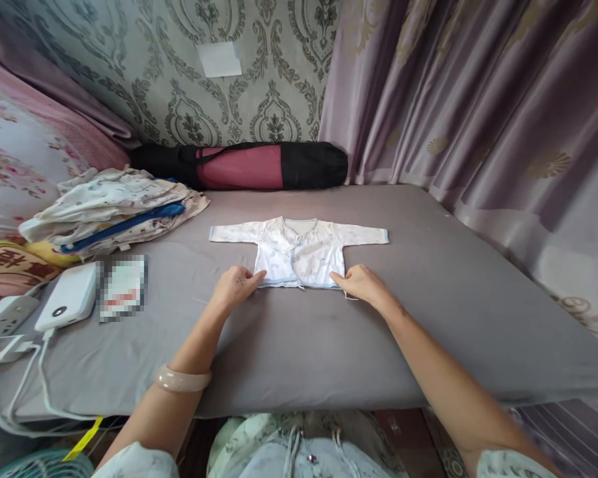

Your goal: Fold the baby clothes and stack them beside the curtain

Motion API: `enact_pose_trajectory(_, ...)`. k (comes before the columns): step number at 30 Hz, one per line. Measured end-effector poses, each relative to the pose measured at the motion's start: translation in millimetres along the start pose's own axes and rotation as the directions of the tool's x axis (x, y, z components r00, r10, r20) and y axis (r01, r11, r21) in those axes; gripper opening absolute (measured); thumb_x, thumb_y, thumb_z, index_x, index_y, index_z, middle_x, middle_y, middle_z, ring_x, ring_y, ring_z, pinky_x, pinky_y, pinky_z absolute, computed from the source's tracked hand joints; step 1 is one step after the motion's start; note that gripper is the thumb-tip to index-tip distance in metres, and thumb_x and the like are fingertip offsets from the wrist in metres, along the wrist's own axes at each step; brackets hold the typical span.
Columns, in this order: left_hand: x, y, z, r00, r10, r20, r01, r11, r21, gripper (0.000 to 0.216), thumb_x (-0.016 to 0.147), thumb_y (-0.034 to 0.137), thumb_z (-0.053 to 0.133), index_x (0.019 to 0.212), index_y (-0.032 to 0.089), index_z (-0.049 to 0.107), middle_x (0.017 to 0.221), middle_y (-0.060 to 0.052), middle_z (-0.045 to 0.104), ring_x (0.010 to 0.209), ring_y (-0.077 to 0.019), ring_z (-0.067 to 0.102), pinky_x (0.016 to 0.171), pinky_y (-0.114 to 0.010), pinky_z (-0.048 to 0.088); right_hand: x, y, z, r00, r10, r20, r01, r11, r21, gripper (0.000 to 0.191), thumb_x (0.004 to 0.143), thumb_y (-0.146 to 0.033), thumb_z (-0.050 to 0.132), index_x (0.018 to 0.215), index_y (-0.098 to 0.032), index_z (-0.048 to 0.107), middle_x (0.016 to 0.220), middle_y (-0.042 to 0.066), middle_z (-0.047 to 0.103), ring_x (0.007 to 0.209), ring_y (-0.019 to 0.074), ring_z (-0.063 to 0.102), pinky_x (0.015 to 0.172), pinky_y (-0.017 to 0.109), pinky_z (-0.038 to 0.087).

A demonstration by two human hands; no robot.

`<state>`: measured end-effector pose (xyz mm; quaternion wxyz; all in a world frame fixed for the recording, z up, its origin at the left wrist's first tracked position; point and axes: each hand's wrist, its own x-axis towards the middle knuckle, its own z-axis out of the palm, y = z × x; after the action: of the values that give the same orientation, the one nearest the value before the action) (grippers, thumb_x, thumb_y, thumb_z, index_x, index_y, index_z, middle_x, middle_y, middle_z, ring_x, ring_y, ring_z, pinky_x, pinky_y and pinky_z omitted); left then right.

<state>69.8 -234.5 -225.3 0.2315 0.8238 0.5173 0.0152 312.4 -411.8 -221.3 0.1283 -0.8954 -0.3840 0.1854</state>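
Observation:
A small white baby shirt lies spread flat on the grey mattress, sleeves stretched out to both sides. My left hand pinches the shirt's lower left hem corner, fingers closed on the cloth. My right hand pinches the lower right hem corner the same way. A pale bangle sits on my left wrist.
A pile of folded baby clothes lies at the back left. A black and red rolled bag rests against the wall. A white power bank, a power strip and cables lie at the left edge. Curtains hang on the right.

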Motion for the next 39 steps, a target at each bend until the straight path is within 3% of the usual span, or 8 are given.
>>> enact_pose_trajectory(9, 6.6, -14.0, -5.6, 0.995, 0.033, 0.095, -0.019, 0.99, -0.143, 0.033, 0.07, 0.049, 0.058, 0.058, 0.018, 0.057, 0.049, 0.0, 0.055, 0.056, -0.0155, 0.055, 0.052, -0.023, 0.033, 11.2, 13.4, 3.3, 0.996, -0.026, 0.09, 0.011, 0.987, 0.159, 0.039, 0.069, -0.044, 0.063, 0.044, -0.021, 0.043, 0.04, -0.005, 0.039, 0.041, 0.0092, 0.04, 0.042, 0.022, 0.022)
enact_pose_trajectory(22, 8.6, -18.9, -21.8, 0.986, 0.051, 0.156, -0.053, 0.999, 0.007, 0.034, 0.07, 0.052, 0.06, 0.065, 0.019, 0.06, 0.062, -0.002, 0.062, 0.062, -0.0173, 0.056, 0.053, -0.025, 0.034, 15.4, 18.6, -14.4, 0.987, -0.036, 0.16, 0.047, 0.997, -0.068, 0.042, 0.069, -0.047, 0.067, 0.042, -0.02, 0.05, 0.044, 0.0, 0.049, 0.048, 0.0133, 0.049, 0.047, 0.025, 0.025)
enact_pose_trajectory(25, 14.0, -14.1, -18.7, 0.983, 0.177, -0.057, -0.172, 0.981, 0.092, 0.031, 0.077, 0.05, 0.058, 0.083, 0.019, 0.061, 0.082, -0.006, 0.066, 0.08, -0.0209, 0.061, 0.066, -0.026, 0.042, 14.4, 3.9, -17.7, 0.998, -0.063, -0.03, 0.059, 0.989, -0.134, 0.032, 0.082, -0.046, 0.057, 0.064, -0.02, 0.065, 0.065, 0.007, 0.065, 0.068, 0.0198, 0.061, 0.057, 0.026, 0.036)
enact_pose_trajectory(27, 19.3, -3.0, -9.8, 0.917, 0.36, -0.17, -0.344, 0.932, 0.118, 0.025, 0.086, 0.04, 0.05, 0.094, 0.019, 0.06, 0.097, -0.009, 0.065, 0.094, -0.022, 0.06, 0.079, -0.03, 0.045, 15.1, -12.4, -10.3, 0.972, -0.152, -0.181, 0.124, 0.98, -0.156, 0.03, 0.091, -0.038, 0.045, 0.09, -0.018, 0.068, 0.092, 0.012, 0.069, 0.088, 0.0224, 0.063, 0.072, 0.028, 0.041)
enact_pose_trajectory(29, 25.1, 11.2, 3.8, 0.827, 0.53, -0.187, -0.513, 0.848, 0.13, 0.025, 0.091, 0.03, 0.041, 0.106, 0.019, 0.058, 0.114, -0.012, 0.062, 0.109, -0.0224, 0.057, 0.092, -0.035, 0.044, 17.7, -28.0, 4.0, 0.93, -0.283, -0.236, 0.242, 0.952, -0.19, 0.036, 0.094, -0.034, 0.04, 0.116, -0.014, 0.061, 0.122, 0.016, 0.061, 0.113, 0.0238, 0.056, 0.091, 0.03, 0.039)
enact_pose_trajectory(31, 30.0, 23.4, 19.2, 0.789, 0.592, -0.165, -0.571, 0.805, 0.163, 0.033, 0.093, 0.028, 0.038, 0.12, 0.015, 0.053, 0.13, -0.017, 0.054, 0.125, -0.025, 0.048, 0.103, -0.04, 0.038, 21.4, -37.7, 21.1, 0.906, -0.361, -0.221, 0.312, 0.923, -0.226, 0.052, 0.095, -0.039, 0.037, 0.137, -0.008, 0.045, 0.145, 0.019, 0.041, 0.135, 0.0262, 0.036, 0.107, 0.034, 0.028)
enact_pose_trajectory(34, 33.0, 30.7, 38.4, 0.834, 0.542, -0.101, -0.507, 0.826, 0.244, 0.051, 0.095, 0.04, 0.036, 0.136, 0.01, 0.041, 0.147, -0.02, 0.038, 0.14, -0.0301, 0.028, 0.112, -0.046, 0.026, 26.2, -38.9, 40.9, 0.929, -0.332, -0.166, 0.286, 0.925, -0.251, 0.069, 0.097, -0.047, 0.028, 0.147, 0.0, 0.024, 0.156, 0.02, 0.018, 0.145, 0.0281, 0.013, 0.115, 0.039, 0.013)
enact_pose_trajectory(39, 27.9, 27.2, 49.8, 0.868, 0.496, -0.027, -0.459, 0.821, 0.34, 0.063, 0.097, 0.046, 0.026, 0.145, 0.007, 0.03, 0.154, -0.019, 0.025, 0.144, -0.0294, 0.016, 0.116, -0.044, 0.015, 26.6, -32.9, 48.4, 0.958, -0.272, -0.092, 0.238, 0.93, -0.281, 0.073, 0.097, -0.049, 0.023, 0.149, 0.001, 0.018, 0.157, 0.018, 0.013, 0.145, 0.0273, 0.009, 0.117, 0.041, 0.007)
